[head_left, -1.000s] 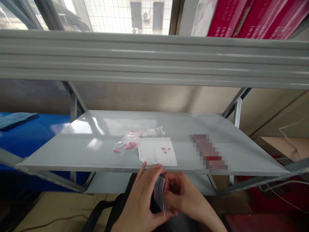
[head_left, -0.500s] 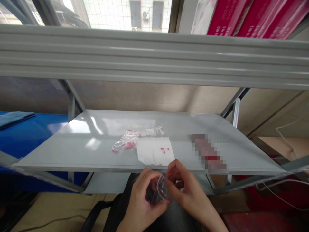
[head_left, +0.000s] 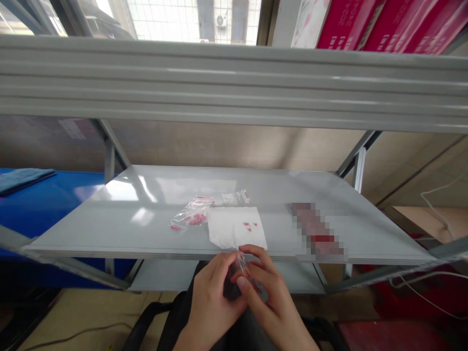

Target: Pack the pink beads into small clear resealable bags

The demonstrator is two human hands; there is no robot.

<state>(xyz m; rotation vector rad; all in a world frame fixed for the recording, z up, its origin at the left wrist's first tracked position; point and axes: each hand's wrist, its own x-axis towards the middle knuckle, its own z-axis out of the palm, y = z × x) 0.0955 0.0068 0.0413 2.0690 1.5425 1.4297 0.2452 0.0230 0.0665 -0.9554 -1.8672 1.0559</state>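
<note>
Over my lap, in front of the shelf edge, my left hand [head_left: 215, 287] and my right hand [head_left: 265, 287] come together around a small clear zip bag [head_left: 244, 267] with a red seal line. The left fingers curl around its side, and the right thumb and fingers close on its mouth. What the bag contains is hidden. Just beyond the hands lies a white paper sheet [head_left: 224, 231] with several small red pieces [head_left: 250, 226] on its right part. Left of the paper rests another clear zip bag [head_left: 193, 212], holding several red pieces.
A small clear and white packet [head_left: 236, 197] lies behind the paper. A blurred-out flat object [head_left: 316, 229] is on the right of the grey shelf [head_left: 120, 229]. A thick grey beam [head_left: 234, 87] crosses above. Blue cloth [head_left: 25, 180] lies at the far left.
My right hand has moved left and closer to my left hand, its fingers now over the bag's mouth. The bag's opening looks narrower than before.
</note>
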